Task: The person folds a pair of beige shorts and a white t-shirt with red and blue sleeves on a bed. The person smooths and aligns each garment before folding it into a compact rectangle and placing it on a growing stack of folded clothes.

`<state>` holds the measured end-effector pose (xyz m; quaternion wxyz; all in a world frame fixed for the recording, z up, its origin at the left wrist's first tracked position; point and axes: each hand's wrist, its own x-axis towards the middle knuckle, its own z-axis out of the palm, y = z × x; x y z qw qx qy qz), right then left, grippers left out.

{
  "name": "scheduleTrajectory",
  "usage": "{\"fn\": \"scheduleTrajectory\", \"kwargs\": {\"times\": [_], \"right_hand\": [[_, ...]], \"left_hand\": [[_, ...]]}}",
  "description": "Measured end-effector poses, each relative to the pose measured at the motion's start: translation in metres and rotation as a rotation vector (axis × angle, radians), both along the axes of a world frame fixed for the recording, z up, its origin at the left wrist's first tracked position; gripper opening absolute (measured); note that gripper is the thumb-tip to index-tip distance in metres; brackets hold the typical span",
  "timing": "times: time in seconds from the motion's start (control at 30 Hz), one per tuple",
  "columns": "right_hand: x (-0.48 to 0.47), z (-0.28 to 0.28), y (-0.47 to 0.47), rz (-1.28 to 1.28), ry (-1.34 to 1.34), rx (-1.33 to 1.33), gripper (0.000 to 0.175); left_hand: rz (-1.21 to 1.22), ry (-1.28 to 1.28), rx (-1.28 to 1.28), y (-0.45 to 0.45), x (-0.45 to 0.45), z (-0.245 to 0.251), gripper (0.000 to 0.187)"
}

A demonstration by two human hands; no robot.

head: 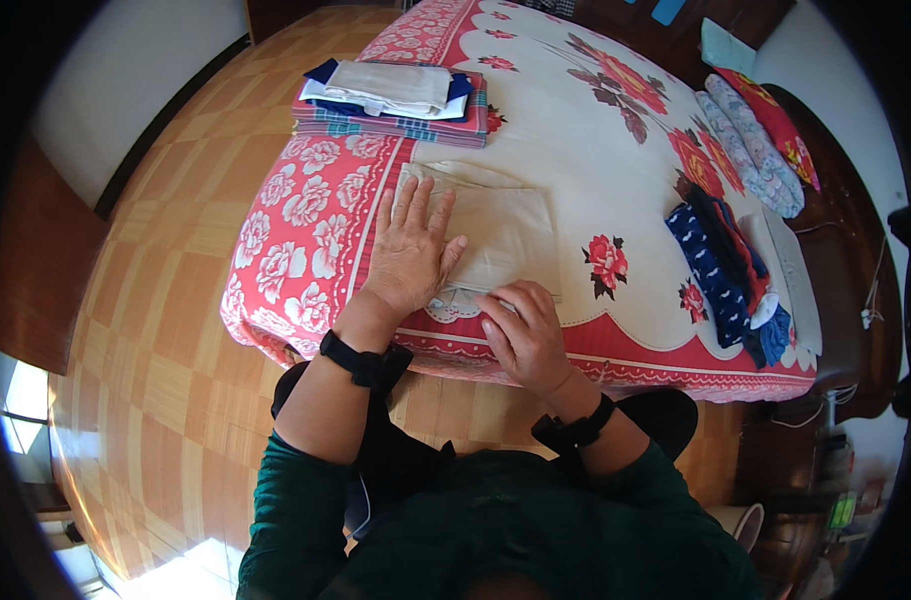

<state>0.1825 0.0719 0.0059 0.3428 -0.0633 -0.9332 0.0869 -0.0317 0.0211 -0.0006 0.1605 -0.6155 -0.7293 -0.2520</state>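
A beige folded cloth garment (504, 232) lies on the near side of the bed. My left hand (410, 251) rests flat on its left part, palm down with the fingers a little apart. At the garment's near edge is my right hand (526, 330), its fingers curled and its fingertips close to the fabric. Whether those fingertips pinch the cloth is not clear. The garment's far edge shows loose, uneven layers beyond my left fingers.
A floral bedspread (545, 150) covers the bed. Folded clothes lie on a plaid stack (463, 135) at the far left. To the right are a row of rolled and folded clothes (714, 270), a rolled floral quilt (755, 150) and a dark wooden headboard (838, 172).
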Motion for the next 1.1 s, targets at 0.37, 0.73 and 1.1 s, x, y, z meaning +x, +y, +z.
{"fn": "scheduleTrajectory", "kwargs": {"times": [0.37, 0.73, 1.1], "right_hand": [[-0.078, -0.009, 0.055, -0.234, -0.228, -0.023, 0.051], [-0.079, -0.037, 0.08, -0.28, -0.484, -0.149, 0.067], [-0.077, -0.037, 0.092, -0.373, -0.513, -0.2, 0.074]], "left_hand": [[-0.012, -0.015, -0.149, 0.02, 0.004, -0.011, 0.055], [0.024, -0.008, -0.281, 0.02, 0.004, -0.02, 0.054], [0.006, -0.014, -0.228, 0.02, 0.001, -0.025, 0.054]]}}
